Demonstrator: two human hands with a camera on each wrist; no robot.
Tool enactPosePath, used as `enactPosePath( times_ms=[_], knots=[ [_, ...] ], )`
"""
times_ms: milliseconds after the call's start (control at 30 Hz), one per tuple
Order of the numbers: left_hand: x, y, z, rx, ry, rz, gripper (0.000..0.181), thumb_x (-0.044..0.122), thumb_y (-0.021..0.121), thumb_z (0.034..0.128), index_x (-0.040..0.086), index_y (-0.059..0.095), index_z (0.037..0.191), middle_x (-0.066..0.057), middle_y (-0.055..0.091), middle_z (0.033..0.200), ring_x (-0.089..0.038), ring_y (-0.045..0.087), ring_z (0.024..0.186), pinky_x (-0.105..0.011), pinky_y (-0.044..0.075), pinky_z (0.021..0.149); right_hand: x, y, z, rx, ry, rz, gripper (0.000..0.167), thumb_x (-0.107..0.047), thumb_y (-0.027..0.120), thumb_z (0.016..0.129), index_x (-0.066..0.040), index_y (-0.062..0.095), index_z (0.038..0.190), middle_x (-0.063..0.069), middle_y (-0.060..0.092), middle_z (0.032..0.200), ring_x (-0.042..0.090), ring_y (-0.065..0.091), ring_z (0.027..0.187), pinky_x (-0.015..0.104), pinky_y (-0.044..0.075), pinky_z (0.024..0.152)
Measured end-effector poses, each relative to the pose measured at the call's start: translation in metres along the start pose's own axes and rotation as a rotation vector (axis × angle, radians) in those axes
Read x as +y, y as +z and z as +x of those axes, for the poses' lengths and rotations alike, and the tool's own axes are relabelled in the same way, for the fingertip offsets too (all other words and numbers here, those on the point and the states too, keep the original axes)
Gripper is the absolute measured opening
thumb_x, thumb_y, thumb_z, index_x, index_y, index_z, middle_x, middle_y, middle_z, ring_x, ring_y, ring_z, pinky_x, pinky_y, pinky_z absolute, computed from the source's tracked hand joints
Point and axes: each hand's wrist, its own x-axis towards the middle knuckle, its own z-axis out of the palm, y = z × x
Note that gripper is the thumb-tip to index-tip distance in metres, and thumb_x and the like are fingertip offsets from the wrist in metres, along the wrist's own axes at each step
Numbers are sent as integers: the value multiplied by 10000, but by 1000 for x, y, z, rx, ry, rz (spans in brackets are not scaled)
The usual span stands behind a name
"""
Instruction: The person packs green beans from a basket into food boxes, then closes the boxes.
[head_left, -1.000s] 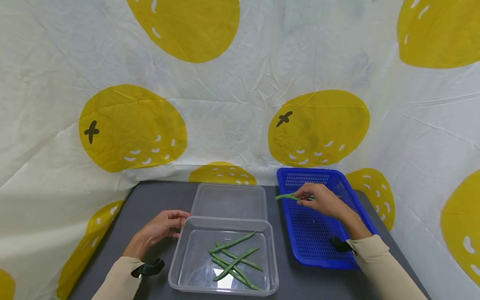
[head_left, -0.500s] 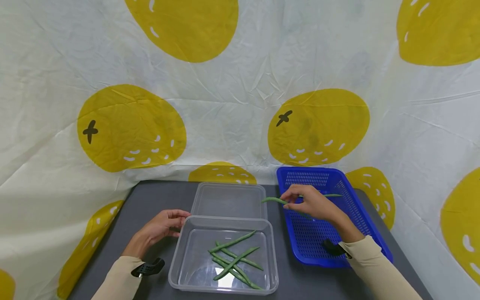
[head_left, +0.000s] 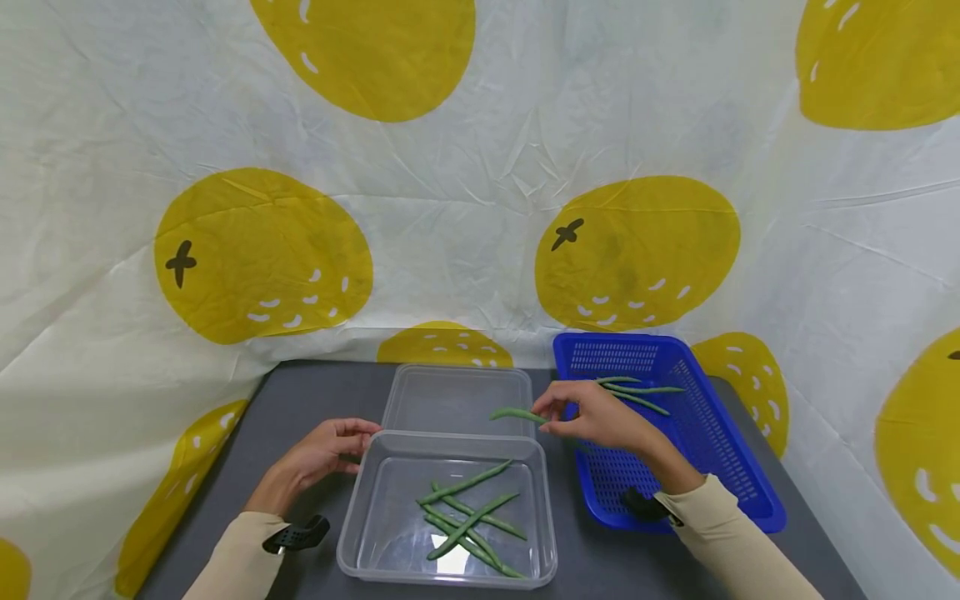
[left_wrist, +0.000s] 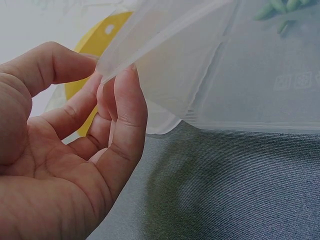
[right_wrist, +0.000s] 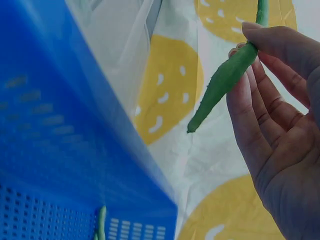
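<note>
My left hand pinches the far left corner of a clear plastic container between thumb and fingers; the left wrist view shows its rim in that grip. Several green beans lie crossed inside the container. My right hand pinches one green bean above the gap between container and blue basket. In the right wrist view this bean hangs at a slant from thumb and fingertips. More green beans lie in the far part of the blue basket.
A clear flat lid lies behind the container on the dark grey table. A white cloth with yellow fruit prints hangs behind the table and at its sides.
My right hand has moved left and a little nearer with the green bean, out from over the basket. The beans left in the basket now show. The left hand stays still.
</note>
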Motion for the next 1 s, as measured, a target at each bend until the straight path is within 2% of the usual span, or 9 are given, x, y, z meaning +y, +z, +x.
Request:
enactPosePath(
  times_ms=[367, 600, 1000],
  knots=[
    [-2, -1, 0, -9, 3, 0, 419, 160, 586, 1032, -85, 547, 1369, -158, 679, 1166, -195, 649, 926, -371, 571, 758, -10, 25, 13, -60, -30, 28, 194, -201, 756, 930, -226, 738, 1122, -58, 690, 1032, 90, 655, 850, 305, 584, 714],
    [1, 0, 0, -13, -1, -7, 410, 157, 592, 1026, -76, 556, 1361, -131, 687, 1149, -194, 651, 930, -370, 570, 762, -14, 39, 20, -91, -34, 57, 205, -140, 764, 915, -228, 745, 1099, -64, 687, 1021, 102, 651, 859, 313, 584, 716],
    [0, 0, -1, -12, 3, -1, 457, 161, 595, 1023, -116, 515, 1379, -156, 680, 1143, -194, 647, 922, -374, 570, 761, -18, 61, 29, -146, -117, 81, 234, -72, 757, 902, -186, 736, 1106, -43, 690, 1040, 75, 653, 852, 271, 581, 669]
  ],
)
